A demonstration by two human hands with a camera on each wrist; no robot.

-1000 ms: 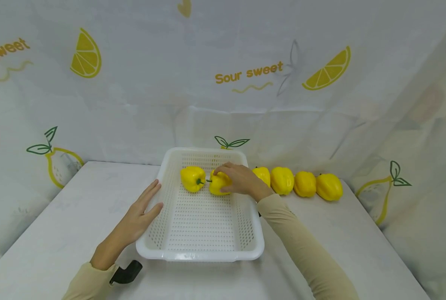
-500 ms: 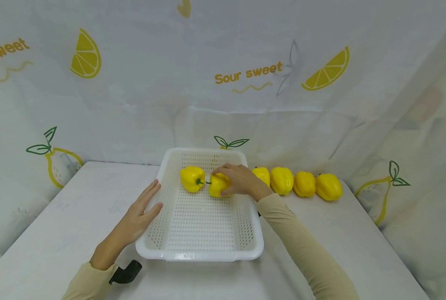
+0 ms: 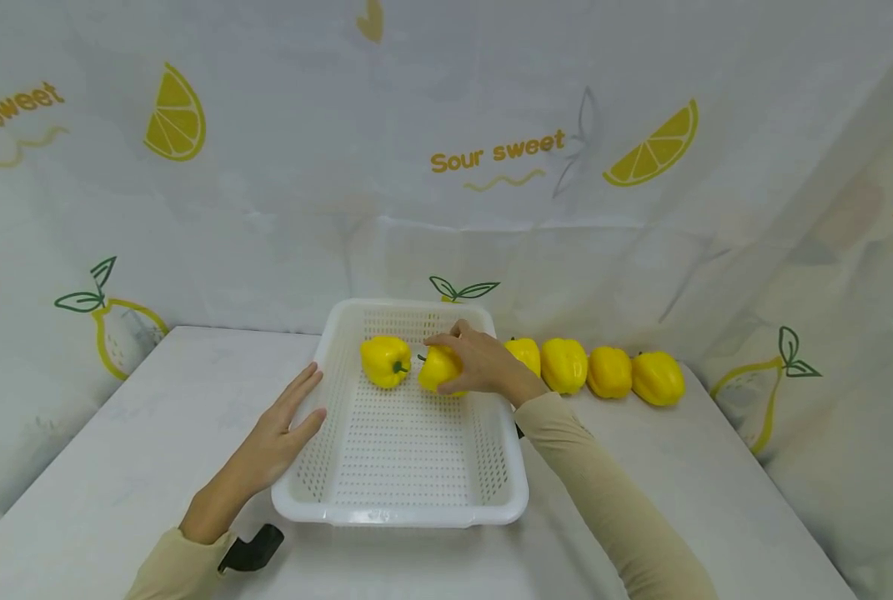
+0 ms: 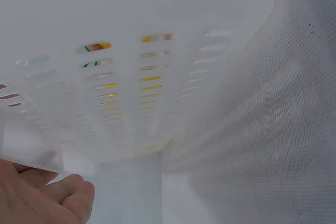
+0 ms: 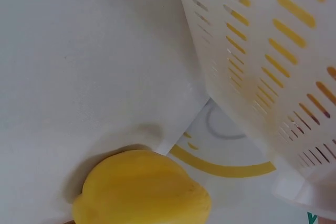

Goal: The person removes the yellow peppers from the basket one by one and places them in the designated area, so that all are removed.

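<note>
A white perforated plastic basket (image 3: 401, 514) stands on the table. Inside it, near the far end, a yellow bell pepper (image 3: 384, 361) lies with its green stem to the right. Beside that one is a second yellow bell pepper (image 3: 436, 369), which my right hand (image 3: 482, 360) grips from the right with thumb and fingers. Part of this pepper is hidden by the hand. My left hand (image 3: 269, 437) touches the basket's left rim, its fingers extended. In the left wrist view, the left hand (image 4: 50, 198) shows at the rim's edge.
Several more yellow bell peppers (image 3: 564, 365) stand in a row right of the basket; the nearest is partly behind the right wrist. In the right wrist view, one pepper (image 5: 142, 192) lies outside the basket wall (image 5: 252, 77). A lemon-printed cloth (image 3: 303, 167) hangs behind the table.
The gripped pepper has tilted slightly, its stem turning up and away from the other pepper. The right hand's fingers have shifted a little on it. My left hand keeps its place.
</note>
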